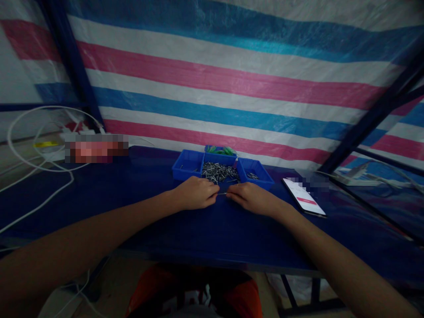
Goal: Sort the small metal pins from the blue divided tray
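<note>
My left hand [198, 193] and my right hand [248, 196] face each other over the blue table, their fingers pinched round the two ends of one thin metal piece [222, 193]. Just beyond them lies a pile of small metal pieces [218, 171]. A blue bin [188, 164] with a few pieces in it stands left of the pile. To the right, another blue bin [256, 172] holds several metal pieces. Behind the pile, a third blue bin [221, 156] contains green items [220, 150].
A phone [304, 196] with a lit screen lies right of my right hand. White cables [43, 201] and a blurred-out object [96, 149] are at the left. A striped sheet [225, 84] hangs behind the blue table [212, 234].
</note>
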Motion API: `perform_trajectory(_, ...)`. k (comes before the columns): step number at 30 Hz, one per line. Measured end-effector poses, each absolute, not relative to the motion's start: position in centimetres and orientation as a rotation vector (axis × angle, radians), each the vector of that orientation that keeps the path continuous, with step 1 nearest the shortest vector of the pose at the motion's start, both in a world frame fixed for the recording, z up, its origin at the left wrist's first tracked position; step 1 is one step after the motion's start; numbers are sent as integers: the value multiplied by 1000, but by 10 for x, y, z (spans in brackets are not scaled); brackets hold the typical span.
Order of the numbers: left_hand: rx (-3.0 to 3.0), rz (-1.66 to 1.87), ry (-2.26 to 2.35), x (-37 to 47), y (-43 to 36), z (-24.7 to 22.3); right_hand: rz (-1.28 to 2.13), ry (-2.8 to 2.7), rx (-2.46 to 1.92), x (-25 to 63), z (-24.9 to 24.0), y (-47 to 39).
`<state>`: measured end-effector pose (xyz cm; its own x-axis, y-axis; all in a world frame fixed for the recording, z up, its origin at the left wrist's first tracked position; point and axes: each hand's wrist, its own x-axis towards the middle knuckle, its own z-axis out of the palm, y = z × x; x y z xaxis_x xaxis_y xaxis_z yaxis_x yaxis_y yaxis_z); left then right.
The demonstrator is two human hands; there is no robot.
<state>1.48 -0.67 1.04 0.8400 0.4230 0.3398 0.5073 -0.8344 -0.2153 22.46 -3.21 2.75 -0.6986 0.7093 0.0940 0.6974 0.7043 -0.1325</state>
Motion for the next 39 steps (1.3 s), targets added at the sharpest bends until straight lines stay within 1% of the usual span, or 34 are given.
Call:
perform_trajectory(23,-2697,-339,-744,15,-5,10,178,-2775,-1113,225,28,-32)
perform_trajectory(39,-2722,-382,-725,14,-6,10,155,-2775,-1135,225,28,-32)
